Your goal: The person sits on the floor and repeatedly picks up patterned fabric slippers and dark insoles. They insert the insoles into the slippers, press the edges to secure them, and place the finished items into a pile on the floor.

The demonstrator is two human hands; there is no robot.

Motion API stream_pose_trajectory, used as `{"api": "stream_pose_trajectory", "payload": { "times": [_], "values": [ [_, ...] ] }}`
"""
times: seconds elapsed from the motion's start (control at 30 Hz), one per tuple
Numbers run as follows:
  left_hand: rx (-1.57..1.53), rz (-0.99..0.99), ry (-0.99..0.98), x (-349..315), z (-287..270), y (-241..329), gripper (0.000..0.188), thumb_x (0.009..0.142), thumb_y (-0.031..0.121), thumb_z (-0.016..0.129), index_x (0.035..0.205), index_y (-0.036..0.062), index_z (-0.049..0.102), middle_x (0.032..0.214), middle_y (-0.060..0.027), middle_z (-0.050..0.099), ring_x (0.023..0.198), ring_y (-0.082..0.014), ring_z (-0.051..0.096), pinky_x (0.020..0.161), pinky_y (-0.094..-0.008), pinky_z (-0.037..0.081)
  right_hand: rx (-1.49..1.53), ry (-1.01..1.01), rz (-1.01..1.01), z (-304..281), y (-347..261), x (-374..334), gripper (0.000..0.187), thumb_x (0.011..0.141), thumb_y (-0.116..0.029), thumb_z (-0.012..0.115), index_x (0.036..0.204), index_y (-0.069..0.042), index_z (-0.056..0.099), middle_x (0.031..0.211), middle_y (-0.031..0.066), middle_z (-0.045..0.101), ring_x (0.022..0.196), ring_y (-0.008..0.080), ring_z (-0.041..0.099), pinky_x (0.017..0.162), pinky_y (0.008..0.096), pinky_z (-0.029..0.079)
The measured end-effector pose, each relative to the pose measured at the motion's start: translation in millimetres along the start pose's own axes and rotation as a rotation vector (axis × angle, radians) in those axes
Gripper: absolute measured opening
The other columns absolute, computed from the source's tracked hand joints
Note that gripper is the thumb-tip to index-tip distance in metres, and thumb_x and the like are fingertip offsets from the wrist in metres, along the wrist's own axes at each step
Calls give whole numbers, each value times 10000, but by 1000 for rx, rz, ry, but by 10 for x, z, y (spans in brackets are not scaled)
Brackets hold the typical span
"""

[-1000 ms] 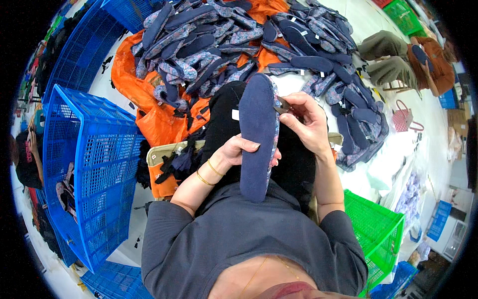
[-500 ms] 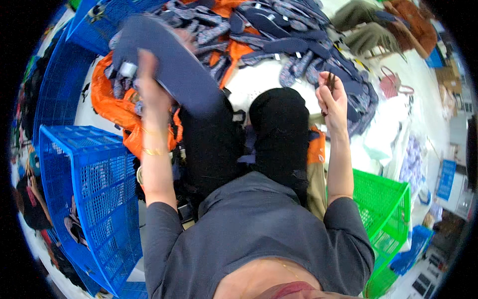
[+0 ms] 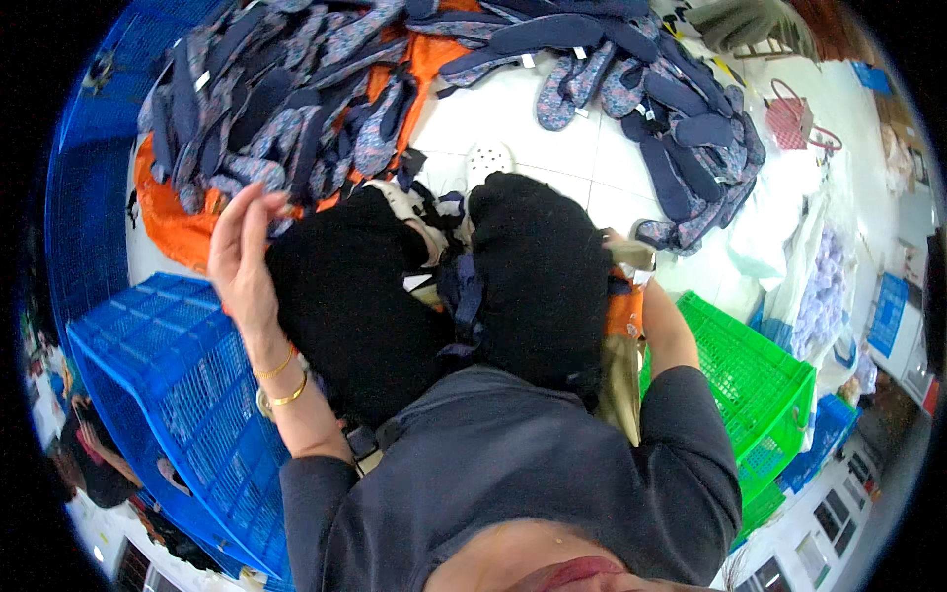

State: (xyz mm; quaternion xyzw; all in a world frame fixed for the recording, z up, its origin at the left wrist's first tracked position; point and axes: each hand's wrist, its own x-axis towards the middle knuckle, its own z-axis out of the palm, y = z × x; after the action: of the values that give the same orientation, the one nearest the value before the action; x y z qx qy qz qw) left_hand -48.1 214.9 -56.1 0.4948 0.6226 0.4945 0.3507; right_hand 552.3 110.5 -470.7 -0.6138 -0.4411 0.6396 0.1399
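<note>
My left hand (image 3: 247, 257) is raised beside my left knee, near the edge of a big heap of long navy fabric pieces (image 3: 286, 109). Its fingers are loosely bent and apart, and I see nothing in them. The pieces are rounded at the ends, with speckled floral sides and small white tags. On the outer side of my right knee, my right hand (image 3: 614, 239) is mostly hidden behind khaki and orange cloth (image 3: 623, 306). Whatever it holds cannot be seen. A second pile of the same pieces (image 3: 691, 158) curves over the floor at the right.
Orange sheeting (image 3: 163, 222) lies under the left heap. A blue mesh crate (image 3: 187, 365) stands at my left, a green crate (image 3: 740, 385) at my right. Farther right are a red-and-white bag (image 3: 786, 120) and plastic sacks (image 3: 824, 286). White tiled floor (image 3: 444, 128) shows between the piles.
The navy piece has left my left hand, which is lower and farther left. My right hand, earlier raised with small dark snips, has dropped beside my right knee. My knees have spread.
</note>
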Motion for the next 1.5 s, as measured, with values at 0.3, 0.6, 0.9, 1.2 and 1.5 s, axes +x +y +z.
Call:
{"api": "stream_pose_trajectory", "payload": {
  "times": [0.3, 0.6, 0.9, 1.2, 1.5],
  "values": [
    [-219, -90, -83, 280, -43, -247, 306, 992, 108, 497, 1244, -61, 533, 1055, -115, 629, 961, -181, 613, 928, -309, 492, 18, -280, 457, 500, -562, 318, 686, 761, -275, 794, 1303, -9, 470, 917, 101, 666, 831, 185, 673, 665, 372, 484],
    [-116, -40, -113, 268, 141, -159, 289, 989, 106, 509, 1230, -46, 560, 1056, -110, 650, 974, -159, 617, 915, -302, 487, -178, -70, 273, 595, -375, 152, 602, 648, -472, 824, 1008, -7, 693, 866, 125, 703, 751, 223, 661, 723, 349, 506],
    [-83, 116, -103, 99, 242, 66, 246, 983, 102, 527, 1180, -23, 605, 986, -74, 666, 895, -123, 611, 837, -253, 486, -291, 222, -227, 190, 99, -59, 353, 744, -286, 700, 992, -36, 678, 904, 204, 691, 889, 334, 671, 781, 407, 520],
    [-164, 261, -60, -275, 239, 59, 246, 984, 107, 525, 1173, -22, 615, 995, -85, 679, 904, -121, 624, 833, -243, 487, -412, 788, 164, -574, -1187, -1462, 564, 696, -495, 760, 888, 18, 626, 848, 157, 671, 793, 269, 645, 745, 367, 487],
    [-336, 277, -601, -1217, 1049, 735, 287, 980, 84, 520, 1247, -20, 546, 1078, -93, 649, 941, -137, 617, 875, -253, 476, 497, 696, -600, -639, -2609, -2732, 320, 834, -275, 741, 1025, -46, 627, 844, -28, 630, 654, 51, 528, 580, 209, 404]
  ]
}}
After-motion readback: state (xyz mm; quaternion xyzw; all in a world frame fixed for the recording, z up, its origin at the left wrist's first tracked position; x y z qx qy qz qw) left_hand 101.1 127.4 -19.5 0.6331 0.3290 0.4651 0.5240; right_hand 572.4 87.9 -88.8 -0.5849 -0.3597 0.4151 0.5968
